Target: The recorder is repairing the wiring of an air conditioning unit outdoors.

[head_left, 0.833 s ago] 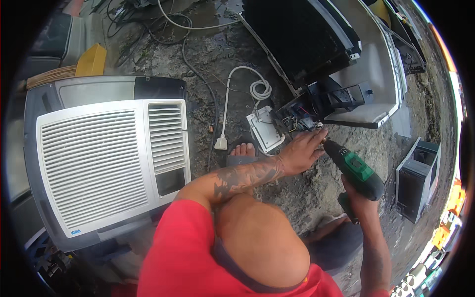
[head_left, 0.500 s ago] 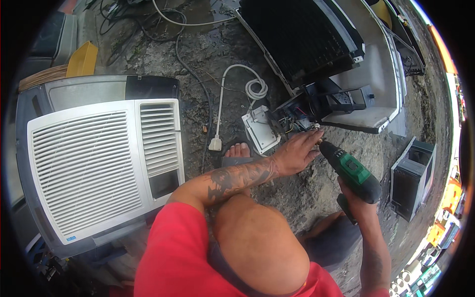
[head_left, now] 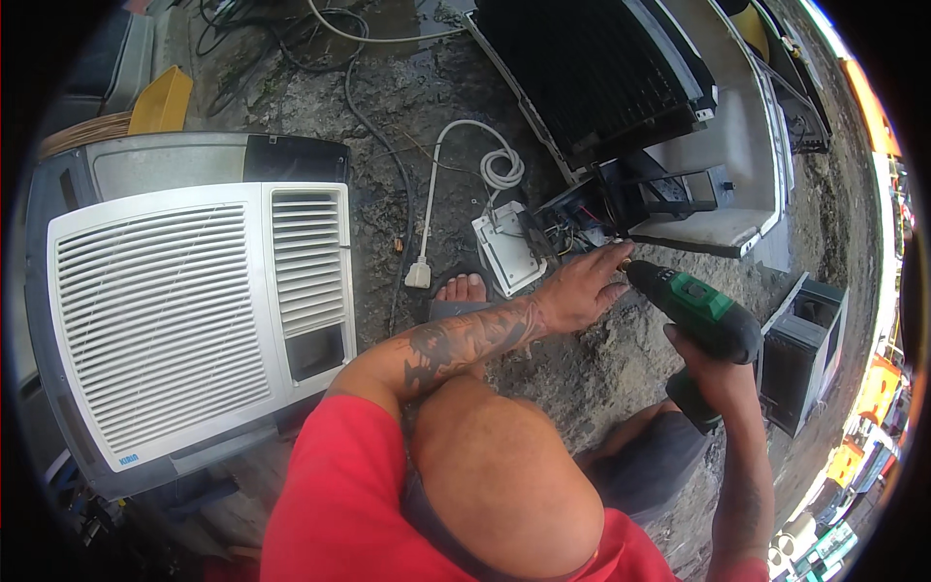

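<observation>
My right hand (head_left: 720, 373) is wrapped round the grip of a green and black cordless drill (head_left: 700, 308). The drill's tip points left and lies right at the fingertips of my left hand (head_left: 580, 291). That hand is stretched out, its thumb apart from the fingers, which reach the wired end of an opened air conditioner unit (head_left: 669, 194). What the fingertips touch there is hidden. Loose wires (head_left: 572, 236) show just beyond the hand. A white plate-like part (head_left: 508, 254) lies beside them, close to my left wrist.
To the left stands a white louvred air conditioner front (head_left: 165, 320) on a grey casing. A white power cord with plug (head_left: 419, 274) lies coiled on the rough wet ground, near a dark cable (head_left: 373, 141). At the right is a black box-shaped part (head_left: 801, 354). My bare foot (head_left: 460, 289) is near the plug.
The rear of the drill has swung away from me and to the right, with my right hand following. Its tip stays by my left fingers, which have shifted slightly farther away.
</observation>
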`<state>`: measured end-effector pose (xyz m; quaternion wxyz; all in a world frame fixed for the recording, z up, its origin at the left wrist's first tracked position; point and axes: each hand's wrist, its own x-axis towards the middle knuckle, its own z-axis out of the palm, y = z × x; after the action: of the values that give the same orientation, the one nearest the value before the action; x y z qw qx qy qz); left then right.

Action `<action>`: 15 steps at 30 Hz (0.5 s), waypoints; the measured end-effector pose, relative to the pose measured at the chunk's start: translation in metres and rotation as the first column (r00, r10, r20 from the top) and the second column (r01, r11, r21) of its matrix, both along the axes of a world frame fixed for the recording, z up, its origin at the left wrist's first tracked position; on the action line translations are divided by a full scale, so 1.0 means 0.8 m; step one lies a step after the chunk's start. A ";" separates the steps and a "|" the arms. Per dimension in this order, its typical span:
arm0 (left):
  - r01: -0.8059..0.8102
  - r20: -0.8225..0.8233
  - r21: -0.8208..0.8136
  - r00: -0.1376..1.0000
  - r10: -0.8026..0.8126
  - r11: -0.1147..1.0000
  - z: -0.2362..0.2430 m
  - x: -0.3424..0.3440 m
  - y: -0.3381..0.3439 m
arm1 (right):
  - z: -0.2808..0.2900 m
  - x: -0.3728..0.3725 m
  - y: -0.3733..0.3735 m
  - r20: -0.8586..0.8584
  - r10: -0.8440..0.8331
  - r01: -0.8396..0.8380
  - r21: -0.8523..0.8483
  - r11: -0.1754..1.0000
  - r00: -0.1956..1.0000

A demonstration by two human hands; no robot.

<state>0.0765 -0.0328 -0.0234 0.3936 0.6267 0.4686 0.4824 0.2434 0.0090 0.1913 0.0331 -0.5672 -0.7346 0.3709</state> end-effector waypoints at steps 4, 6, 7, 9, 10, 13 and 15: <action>-0.084 -0.121 0.018 0.989 0.085 0.996 0.002 -0.044 0.020 | 0.009 -0.025 0.038 0.046 0.019 -0.013 -0.119 0.993 0.999; -0.154 -0.299 0.129 0.936 0.186 0.980 -0.007 -0.076 0.028 | 0.017 -0.042 0.055 0.112 0.040 -0.019 -0.179 0.984 0.993; -0.163 -0.347 0.118 0.917 0.195 0.979 -0.009 -0.088 0.028 | 0.009 -0.040 0.061 0.092 0.013 0.008 -0.219 0.976 0.996; -0.112 -0.406 0.069 0.904 0.130 0.991 -0.009 -0.096 0.032 | 0.016 -0.036 0.063 0.118 0.025 -0.006 -0.161 0.987 0.993; -0.056 -0.427 0.043 0.902 0.069 0.998 -0.010 -0.097 0.032 | 0.020 -0.033 0.063 0.116 0.019 0.000 -0.157 0.988 0.993; -0.024 -0.393 0.033 0.919 0.036 0.999 -0.017 -0.098 0.031 | 0.016 -0.036 0.063 0.122 0.065 -0.047 -0.144 0.988 0.990; -0.075 -0.382 0.059 0.920 0.091 0.995 -0.020 -0.099 0.028 | 0.009 -0.037 0.058 0.067 0.154 -0.149 -0.068 0.986 0.986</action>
<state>-0.0027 -0.0106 -0.0397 0.2599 0.6969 0.5523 0.3764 0.2140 0.0555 0.1987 -0.0397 -0.5235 -0.7643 0.3746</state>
